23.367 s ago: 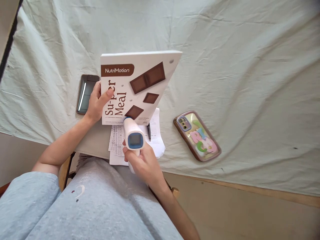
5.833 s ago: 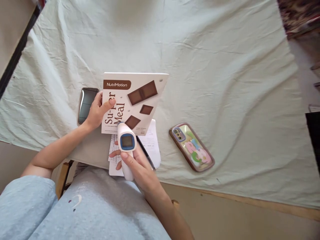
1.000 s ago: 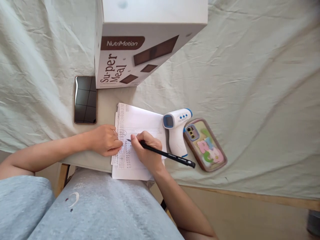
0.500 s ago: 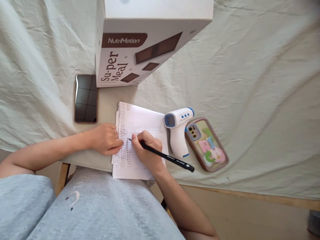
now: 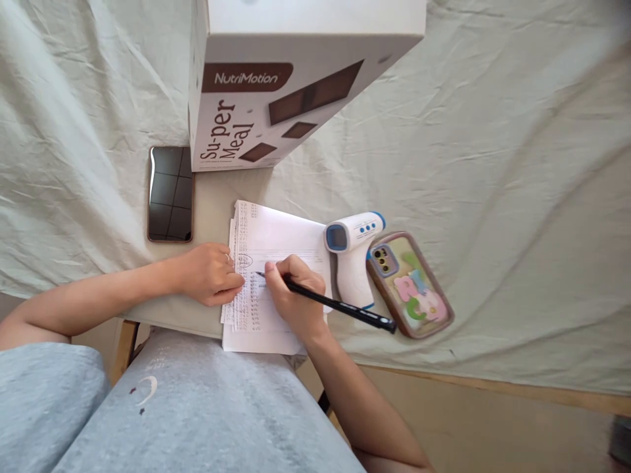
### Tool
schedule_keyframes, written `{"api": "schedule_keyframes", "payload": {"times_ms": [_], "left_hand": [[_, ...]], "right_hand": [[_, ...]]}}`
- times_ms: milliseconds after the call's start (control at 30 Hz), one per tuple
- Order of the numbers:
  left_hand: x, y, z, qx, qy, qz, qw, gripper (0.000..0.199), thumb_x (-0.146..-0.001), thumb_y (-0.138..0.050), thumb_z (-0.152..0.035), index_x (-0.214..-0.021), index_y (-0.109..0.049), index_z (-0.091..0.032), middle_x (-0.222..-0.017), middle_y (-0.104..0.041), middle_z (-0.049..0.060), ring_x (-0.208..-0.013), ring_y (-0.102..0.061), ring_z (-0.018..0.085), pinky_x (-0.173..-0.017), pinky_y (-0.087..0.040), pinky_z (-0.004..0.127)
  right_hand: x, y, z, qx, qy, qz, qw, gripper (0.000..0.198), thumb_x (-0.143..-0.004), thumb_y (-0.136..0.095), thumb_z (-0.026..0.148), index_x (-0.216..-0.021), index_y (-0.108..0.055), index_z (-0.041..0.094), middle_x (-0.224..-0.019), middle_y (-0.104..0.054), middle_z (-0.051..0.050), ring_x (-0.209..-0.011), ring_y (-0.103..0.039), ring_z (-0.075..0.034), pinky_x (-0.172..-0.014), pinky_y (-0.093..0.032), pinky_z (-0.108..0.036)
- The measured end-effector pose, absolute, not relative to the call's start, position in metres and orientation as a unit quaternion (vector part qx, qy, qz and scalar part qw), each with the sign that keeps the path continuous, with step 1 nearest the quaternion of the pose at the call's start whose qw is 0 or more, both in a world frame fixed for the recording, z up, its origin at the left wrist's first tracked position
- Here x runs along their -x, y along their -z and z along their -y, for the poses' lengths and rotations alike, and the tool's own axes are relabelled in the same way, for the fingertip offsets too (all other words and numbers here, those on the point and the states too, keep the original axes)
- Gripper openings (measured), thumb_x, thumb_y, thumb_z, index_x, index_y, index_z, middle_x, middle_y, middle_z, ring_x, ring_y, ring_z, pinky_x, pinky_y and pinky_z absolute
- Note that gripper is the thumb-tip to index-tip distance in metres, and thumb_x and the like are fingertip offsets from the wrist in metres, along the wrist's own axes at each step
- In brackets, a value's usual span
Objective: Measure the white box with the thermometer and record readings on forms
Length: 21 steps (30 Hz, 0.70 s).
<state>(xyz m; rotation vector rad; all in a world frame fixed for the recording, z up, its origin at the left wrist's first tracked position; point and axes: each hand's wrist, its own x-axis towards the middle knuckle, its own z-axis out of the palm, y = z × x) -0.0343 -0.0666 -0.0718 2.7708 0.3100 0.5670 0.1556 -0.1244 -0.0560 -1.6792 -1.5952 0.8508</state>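
Observation:
A thin stack of paper sheets (image 5: 276, 230) lies at the table's near edge, with columns of small handwriting on its left side and a hand-drawn oval. My right hand (image 5: 298, 295) rests on the stack, closed around a black pen (image 5: 340, 306). The pen's tip is at the written columns, and its back end slants down to the right. At the sheets' left edge, my left hand (image 5: 210, 274) lies with curled fingers and a ring on one of them. Its fingertips are tucked under, out of sight.
A white NutriMotion box (image 5: 315, 49) stands behind the sheets. Left of it lies a dark-screened phone (image 5: 170, 197). An infrared thermometer (image 5: 352, 259) is at the stack's right edge, beside a phone in a decorated case (image 5: 414, 286). A pale, wrinkled cloth (image 5: 517, 230) covers the table.
My right hand and the pen have shifted slightly to the right, and the pen's back end now overlaps the decorated phone case. My left hand stays where it was.

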Motion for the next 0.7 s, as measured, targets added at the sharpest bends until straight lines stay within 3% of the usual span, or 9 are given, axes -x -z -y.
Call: {"api": "schedule_keyframes", "payload": {"times_ms": [500,700], "left_hand": [[0.034,0.071,0.066,-0.961,-0.209,-0.110,0.144,0.033,-0.091,-0.041,-0.022,-0.067,-0.062,-0.018,-0.051,-0.060,0.000,-0.046,-0.052,0.013,-0.053,-0.040,0.029],[0.034,0.069,0.067,-0.958,-0.214,-0.102,0.160,0.029,-0.089,-0.043,-0.020,-0.067,-0.062,-0.018,-0.051,-0.061,-0.001,-0.045,-0.053,0.013,-0.053,-0.039,0.029]], "right_hand": [[-0.154,0.059,0.127,0.641,-0.296,0.616,0.349,0.033,-0.084,-0.052,0.023,-0.059,-0.031,0.025,-0.046,-0.036,0.007,-0.042,-0.033,-0.009,-0.044,-0.031,-0.025],[-0.167,0.056,0.131,0.640,-0.278,0.590,0.406,0.022,-0.085,-0.059,0.027,-0.067,-0.047,0.024,-0.056,-0.050,0.004,-0.050,-0.046,-0.012,-0.049,-0.039,-0.026]]}}
